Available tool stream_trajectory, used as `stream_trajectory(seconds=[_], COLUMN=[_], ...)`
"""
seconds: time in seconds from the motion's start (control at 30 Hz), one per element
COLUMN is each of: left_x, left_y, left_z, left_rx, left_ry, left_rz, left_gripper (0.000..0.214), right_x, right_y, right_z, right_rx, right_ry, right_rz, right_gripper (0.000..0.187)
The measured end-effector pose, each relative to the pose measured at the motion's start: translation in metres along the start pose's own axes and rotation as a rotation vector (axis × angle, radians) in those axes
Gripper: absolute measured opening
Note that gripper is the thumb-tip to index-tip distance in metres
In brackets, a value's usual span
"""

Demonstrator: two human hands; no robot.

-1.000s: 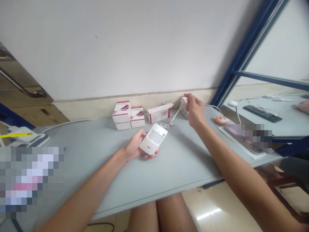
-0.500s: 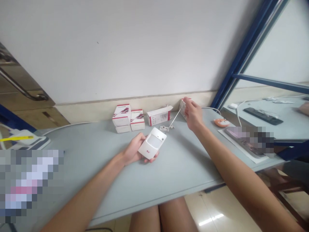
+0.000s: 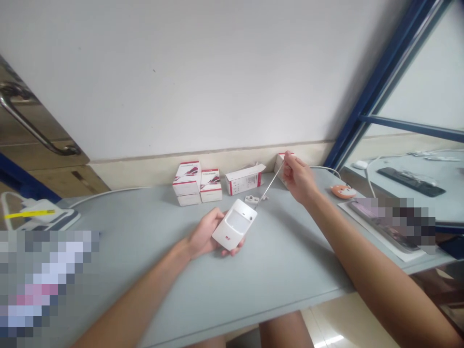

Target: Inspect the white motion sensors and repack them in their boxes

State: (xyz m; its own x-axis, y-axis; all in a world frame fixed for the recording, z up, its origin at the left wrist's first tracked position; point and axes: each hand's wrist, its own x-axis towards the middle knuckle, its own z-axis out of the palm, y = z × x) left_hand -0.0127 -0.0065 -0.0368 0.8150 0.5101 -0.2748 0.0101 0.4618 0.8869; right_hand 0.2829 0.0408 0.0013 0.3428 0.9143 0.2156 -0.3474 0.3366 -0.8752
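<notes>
A white motion sensor (image 3: 235,226) with a curved lens window and a small red mark lies tilted in my left hand (image 3: 210,233), whose fingers wrap round its left side and underneath. From the sensor's upper right corner a thin metal antenna (image 3: 268,186) runs up and to the right. My right hand (image 3: 299,176) pinches the far end of this antenna between thumb and fingers. Behind the sensor, small white parts (image 3: 251,199) lie on the table, partly covered by the antenna.
Red and white boxes (image 3: 187,179) are stacked by the wall. One box with a raised flap (image 3: 244,180) lies beside them, and another box (image 3: 281,162) is partly behind my right hand. An orange mouse (image 3: 343,191) sits to the right. A power strip (image 3: 47,217) lies at the left of the table (image 3: 174,290).
The whole view has shifted slightly, so everything appears a little lower and further right. Both hands keep their holds on the sensor and the antenna.
</notes>
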Motion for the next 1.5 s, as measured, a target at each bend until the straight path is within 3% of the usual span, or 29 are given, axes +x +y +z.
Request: stream_trajectory(seconds=[0.23,0.37,0.53,0.73,0.93,1.2,1.5], left_x=[0.0,-0.001,-0.004,-0.004,-0.003,-0.003,-0.003], left_y=[0.003,0.006,0.009,0.003,0.003,0.006,0.009], left_z=[0.001,0.003,0.005,-0.002,-0.004,-0.005,0.002], left_rx=[0.055,0.101,0.107,0.07,0.071,0.026,0.016], left_ry=[0.004,-0.033,-0.081,-0.053,-0.092,-0.067,-0.036], left_rz=[-0.031,-0.055,-0.079,-0.081,-0.096,-0.121,-0.112], left_gripper=[0.051,0.054,0.053,0.052,0.053,0.056,0.06], right_x=[0.008,0.02,0.028,0.024,0.019,0.014,0.016], right_y=[0.0,-0.018,-0.036,-0.022,-0.02,-0.019,-0.011], right_z=[-0.009,-0.027,-0.044,-0.037,-0.029,-0.026,-0.025], right_rx=[0.014,0.062,0.1,0.088,0.061,-0.031,-0.134], right_ry=[0.069,0.127,0.094,0.047,0.015,0.068,0.206], right_rz=[-0.038,-0.124,-0.132,-0.039,-0.038,-0.005,-0.189], right_gripper=[0.052,0.047,0.042,0.043,0.042,0.04,0.034])
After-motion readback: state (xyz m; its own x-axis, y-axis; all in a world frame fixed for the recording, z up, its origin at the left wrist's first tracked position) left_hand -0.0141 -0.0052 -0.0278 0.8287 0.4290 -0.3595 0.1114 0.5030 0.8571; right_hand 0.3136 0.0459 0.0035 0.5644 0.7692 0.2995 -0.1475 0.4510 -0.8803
